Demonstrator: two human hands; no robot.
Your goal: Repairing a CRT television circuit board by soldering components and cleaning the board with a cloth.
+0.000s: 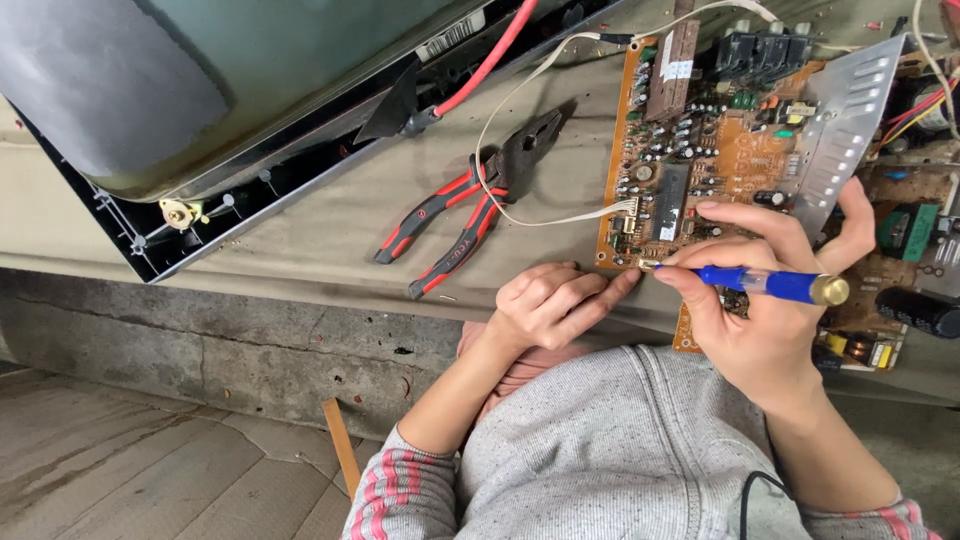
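Red-handled pliers [468,215] lie beside a picture tube [200,90].

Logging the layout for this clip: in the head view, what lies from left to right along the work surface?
Picture tube → brass fitting → red-handled pliers → left hand → right hand holding a blue screwdriver → black capacitor.

Soft, even daylight fills the scene, bright without harsh contrast. The red-handled black pliers [470,205] cast only a faint shadow on the cloth. The perforated silver metal heat sink [845,130] gleams mildly. Focus is sharp throughout; straight edges bow slightly near the frame's borders.
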